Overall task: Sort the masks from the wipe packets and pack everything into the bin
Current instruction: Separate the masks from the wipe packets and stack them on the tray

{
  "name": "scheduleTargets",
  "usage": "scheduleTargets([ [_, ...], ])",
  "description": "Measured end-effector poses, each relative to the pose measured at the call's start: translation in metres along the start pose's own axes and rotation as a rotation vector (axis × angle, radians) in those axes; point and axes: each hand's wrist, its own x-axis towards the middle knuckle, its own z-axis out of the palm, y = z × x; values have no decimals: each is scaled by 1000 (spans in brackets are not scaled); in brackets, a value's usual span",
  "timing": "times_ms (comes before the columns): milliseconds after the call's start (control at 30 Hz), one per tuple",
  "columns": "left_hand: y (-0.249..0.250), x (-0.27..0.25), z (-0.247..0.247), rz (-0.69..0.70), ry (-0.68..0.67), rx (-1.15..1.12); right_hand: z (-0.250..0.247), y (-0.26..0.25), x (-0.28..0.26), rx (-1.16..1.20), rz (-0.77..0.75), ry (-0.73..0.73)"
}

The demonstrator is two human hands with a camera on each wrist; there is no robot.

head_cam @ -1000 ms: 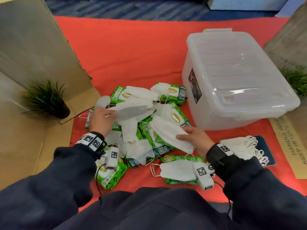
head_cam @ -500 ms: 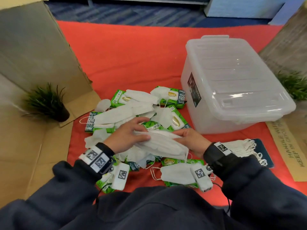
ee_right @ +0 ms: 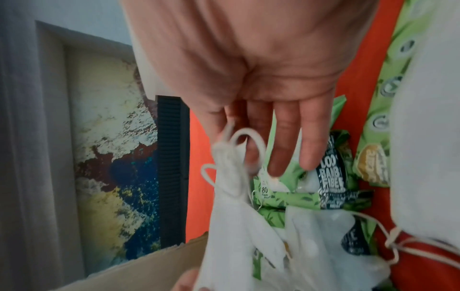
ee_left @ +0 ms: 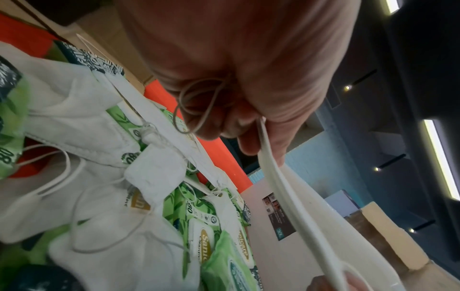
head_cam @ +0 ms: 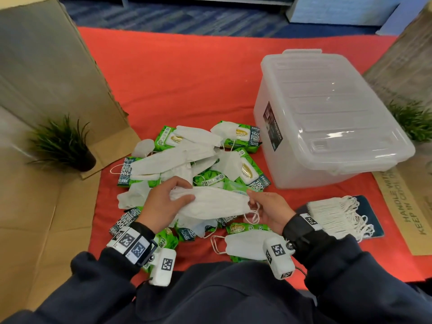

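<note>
Both hands grip one mask (head_cam: 210,203) | left hand (head_cam: 163,202) | right hand (head_cam: 268,211) | mask lifted higher than before

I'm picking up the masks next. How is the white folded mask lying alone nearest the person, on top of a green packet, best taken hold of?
Probably pinch the white folded mask across its flat body near the left end, coming from above. It lies flat on a green wipe packet; its ear loops trail left on the red cloth, and the right wrist camera covers its right end.

The left hand (head_cam: 163,202), off the pile since a second ago, now grips the white masks (head_cam: 210,202) opposite the right hand (head_cam: 268,211), lifted slightly.
</note>
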Motion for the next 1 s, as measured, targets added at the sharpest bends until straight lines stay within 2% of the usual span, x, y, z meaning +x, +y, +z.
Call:
scheduleTargets([
  [100,-6,-4,0,-17,16,47,5,2,3,178,54,12],
  [300,-10,-7,-3,-111,171,-37,9,-7,-3,230,71,66],
  [367,-12,-9,-7,-107,208,-70,7,-7,-5,162,61,42],
  [467,-9,-14,-11,-64,221,-92,5,-3,-6,8,-65,-4],
  [567,-6,-16,-9,-35,229,-94,9,-1,-12,145,-114,-115],
  [633,-4,-17,-7,-28,218,-93,14,-1,-15,194,-101,-119],
  [700,-3,-18,-6,-18,203,-104,16,1,-14,38,-127,-45],
  [767,0,-20,-4,-11,191,-127,16,6,-13,-233,-168,17],
  [833,3,-21,-3,0,180,-136,14,11,-11,-382,-190,33],
  [900,5,-23,-1,10,171,-135,13,13,-10,-400,-229,32],
  [1000,2,-24,-1,-7,147,-110,5,15,-7,-302,-274,128],
])
